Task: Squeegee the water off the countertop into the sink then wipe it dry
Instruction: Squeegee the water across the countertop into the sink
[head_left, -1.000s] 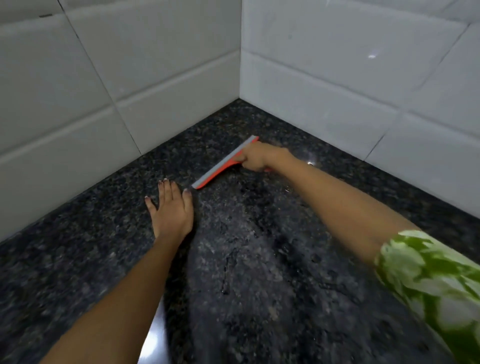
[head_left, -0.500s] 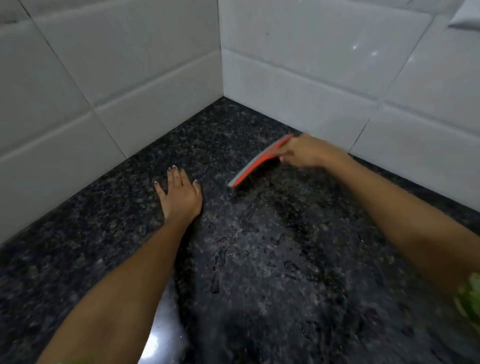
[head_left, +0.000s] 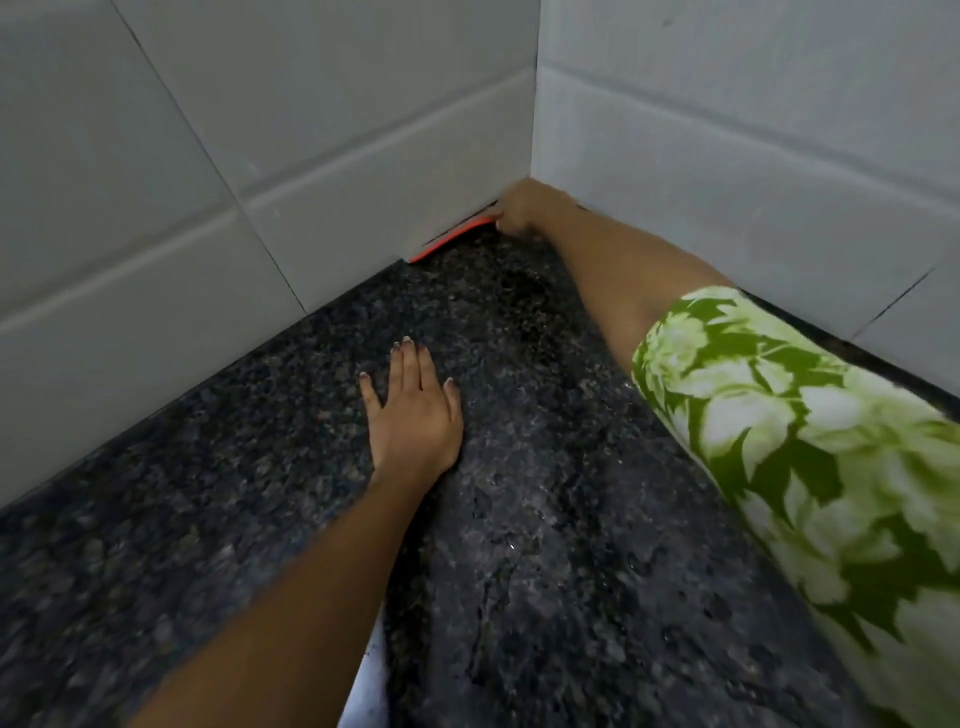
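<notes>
Since the earlier frame, the orange-backed squeegee with a grey blade (head_left: 451, 239) has been carried further back into the corner, where the two white tiled walls (head_left: 311, 145) meet. It is now seen lying along the foot of the left-hand wall, blade edge against the tile, on the dark speckled granite worktop (head_left: 519, 519).

Right hand (head_left: 522, 205): reached deep into the corner, fingers curled and clamped on the squeegee's handle end; the handle itself is hidden by the hand. A green-and-white leaf-print sleeve (head_left: 805, 441) is seen on that arm.

Left hand (head_left: 415, 410): laid flat on the worktop, palm down, fingers straight and close together, nothing held. It is well apart from the squeegee and appears to be used as a brace.

A wet, streaked film is visible on the worktop between the arms. No sink is in view, and no cloth.

Step judged in hand: squeegeeing, at the start of a stroke from the back corner. The next move would call for the blade to be pressed down and drawn toward the body, the water being pushed ahead of it toward the sink. Wiping dry is not yet begun.
</notes>
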